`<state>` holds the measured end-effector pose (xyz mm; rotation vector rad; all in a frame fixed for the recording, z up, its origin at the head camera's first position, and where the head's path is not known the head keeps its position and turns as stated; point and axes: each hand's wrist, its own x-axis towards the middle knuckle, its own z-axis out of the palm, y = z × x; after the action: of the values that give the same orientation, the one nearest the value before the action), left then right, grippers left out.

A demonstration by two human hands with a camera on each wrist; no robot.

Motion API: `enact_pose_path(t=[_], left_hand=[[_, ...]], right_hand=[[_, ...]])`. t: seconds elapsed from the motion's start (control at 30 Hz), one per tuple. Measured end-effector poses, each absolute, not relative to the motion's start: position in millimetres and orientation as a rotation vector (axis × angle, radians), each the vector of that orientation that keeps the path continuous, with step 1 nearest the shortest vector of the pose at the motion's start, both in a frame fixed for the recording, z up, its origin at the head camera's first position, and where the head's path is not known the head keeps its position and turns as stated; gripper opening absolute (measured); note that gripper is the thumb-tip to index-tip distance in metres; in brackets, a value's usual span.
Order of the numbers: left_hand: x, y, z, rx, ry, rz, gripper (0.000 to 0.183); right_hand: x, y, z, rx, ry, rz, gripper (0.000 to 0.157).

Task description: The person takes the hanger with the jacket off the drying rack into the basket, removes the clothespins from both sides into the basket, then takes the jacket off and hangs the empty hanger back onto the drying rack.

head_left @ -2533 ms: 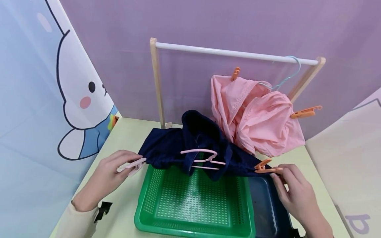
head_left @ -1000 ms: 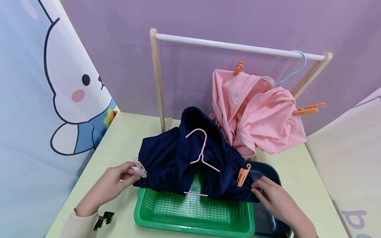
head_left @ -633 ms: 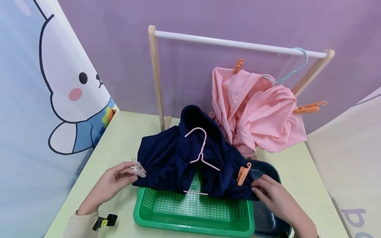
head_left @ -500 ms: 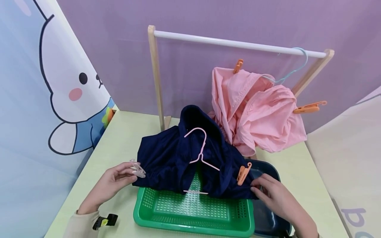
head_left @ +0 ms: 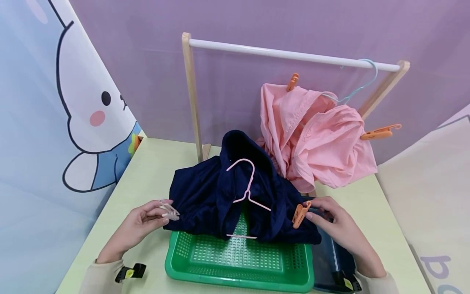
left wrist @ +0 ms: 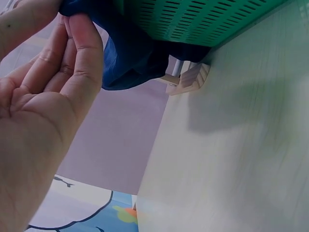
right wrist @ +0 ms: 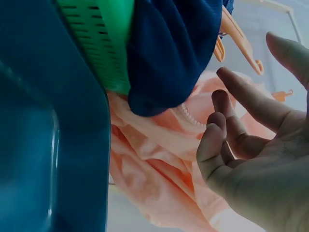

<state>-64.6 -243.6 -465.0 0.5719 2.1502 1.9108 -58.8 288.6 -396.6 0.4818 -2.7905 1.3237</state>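
A navy hooded jacket (head_left: 198,183) lies spread across the back of a green basket (head_left: 238,281), its hood toward the rack. A pink hanger (head_left: 248,192) shows in its front opening. My left hand (head_left: 141,224) pinches the jacket's left sleeve end beside a whitish clothespin (head_left: 170,212); in the left wrist view the fingers (left wrist: 84,58) meet at the navy cloth. On the right sleeve sits an orange clothespin (head_left: 301,214). My right hand (head_left: 339,226) is beside it, thumb and fingers apart, as the right wrist view shows. Whether a fingertip touches it I cannot tell.
A rack with a white bar (head_left: 275,52) stands behind. From it hangs a pink jacket (head_left: 330,151) on a light-blue hanger (head_left: 361,87), with orange clothespins on both sides. A dark blue tray (head_left: 327,261) lies right of the basket, partly under my right hand.
Both hands have lowered the navy jacket toward me, and the pink hanger's hook has swung up. My right hand has just let go of the right sleeve end and moved up to the orange clothespin.
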Motion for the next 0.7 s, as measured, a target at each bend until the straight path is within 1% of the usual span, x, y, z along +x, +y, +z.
enact_pose_path(t=[0.2,0.5,0.7], left_hand=[[-64.2,-243.4,-467.0,0.592,2.153,1.928,0.035],[-64.1,-244.5,-465.8,0.534,2.173,1.894,0.046],[-64.3,-244.8,-465.8,0.528,2.179,1.887,0.048]], right_hand=[[-63.8,288.7,-398.7,0.478,-2.823,1.409,0.022],[-65.2,286.8,-399.3,0.481,-2.812,1.436,0.014],[-64.3,285.4,-400.6,0.602,-2.715,1.400,0.019]])
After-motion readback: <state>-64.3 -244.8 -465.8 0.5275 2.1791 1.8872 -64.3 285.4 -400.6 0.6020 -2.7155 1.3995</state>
